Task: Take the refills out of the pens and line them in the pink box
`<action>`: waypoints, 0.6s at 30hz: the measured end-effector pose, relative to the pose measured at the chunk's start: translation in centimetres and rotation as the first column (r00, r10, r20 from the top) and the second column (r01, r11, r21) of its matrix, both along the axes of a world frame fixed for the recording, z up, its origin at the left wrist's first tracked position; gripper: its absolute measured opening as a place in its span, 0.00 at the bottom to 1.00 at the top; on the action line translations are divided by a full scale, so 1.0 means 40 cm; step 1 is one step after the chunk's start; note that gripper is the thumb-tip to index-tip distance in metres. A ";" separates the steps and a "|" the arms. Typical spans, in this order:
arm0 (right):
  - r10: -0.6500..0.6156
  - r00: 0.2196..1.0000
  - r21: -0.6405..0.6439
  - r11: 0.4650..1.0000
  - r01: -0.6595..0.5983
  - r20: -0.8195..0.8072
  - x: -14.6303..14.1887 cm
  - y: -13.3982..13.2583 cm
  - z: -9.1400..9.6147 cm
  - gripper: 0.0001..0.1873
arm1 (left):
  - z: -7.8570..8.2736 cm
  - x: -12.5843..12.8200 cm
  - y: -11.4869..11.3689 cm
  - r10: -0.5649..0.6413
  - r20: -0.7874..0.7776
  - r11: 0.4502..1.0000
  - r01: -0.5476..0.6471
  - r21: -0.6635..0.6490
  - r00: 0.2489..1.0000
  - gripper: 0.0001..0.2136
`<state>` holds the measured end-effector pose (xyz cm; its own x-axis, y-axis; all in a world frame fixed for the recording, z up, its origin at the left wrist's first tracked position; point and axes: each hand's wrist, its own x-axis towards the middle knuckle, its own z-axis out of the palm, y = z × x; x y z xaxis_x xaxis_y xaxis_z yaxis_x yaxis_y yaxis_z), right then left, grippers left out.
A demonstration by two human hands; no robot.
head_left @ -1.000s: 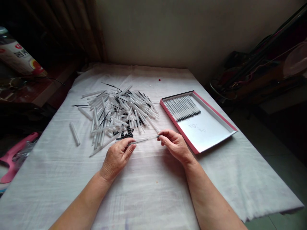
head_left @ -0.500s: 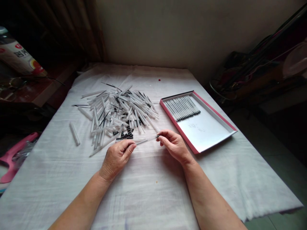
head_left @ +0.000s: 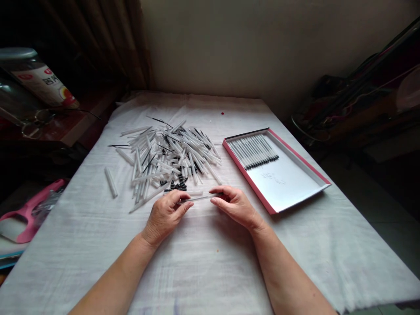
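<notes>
Hands meet over the middle of the cloth-covered tabletop, both pinching one thin clear tube that lies nearly level between them. The left hand grips its left end between thumb and forefinger; the right hand closes thumb and fingertips on the other end. Just beyond the tube sits a small cluster of black caps, at the near edge of a loose pile of clear tubes spread toward the far left corner. One stray tube lies apart by the left edge. Toward the right edge rests a shallow pink-rimmed tray, with a neat row of finished pieces across its far end.
</notes>
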<state>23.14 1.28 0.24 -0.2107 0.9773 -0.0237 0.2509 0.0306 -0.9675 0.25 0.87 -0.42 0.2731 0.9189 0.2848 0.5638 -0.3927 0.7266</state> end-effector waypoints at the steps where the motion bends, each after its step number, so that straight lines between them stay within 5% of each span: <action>1: -0.004 1.000 0.024 1.000 0.003 0.023 0.000 0.000 0.000 0.11 | -0.001 0.000 0.000 -0.010 -0.007 1.000 0.010 0.002 1.000 0.06; 7: -0.070 0.997 0.014 0.997 0.069 0.031 0.024 0.007 -0.004 0.11 | 0.003 -0.015 0.006 0.015 -0.038 0.999 -0.014 0.040 0.999 0.06; 11: -0.170 0.985 -0.028 0.985 0.171 0.020 0.032 0.013 -0.012 0.14 | 0.023 -0.063 0.024 0.170 -0.098 0.977 -0.154 0.147 0.981 0.08; 18: -0.185 0.982 -0.038 0.982 0.186 0.023 0.028 0.017 -0.019 0.14 | 0.068 -0.193 0.052 0.538 -0.393 0.843 -0.464 0.273 0.746 0.10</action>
<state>24.25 1.95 -0.53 -0.0250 0.9975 -0.0661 0.2671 -0.0571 -0.9620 -7.47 2.97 2.31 -0.0867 0.9154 0.3931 0.9501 -0.0428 0.3091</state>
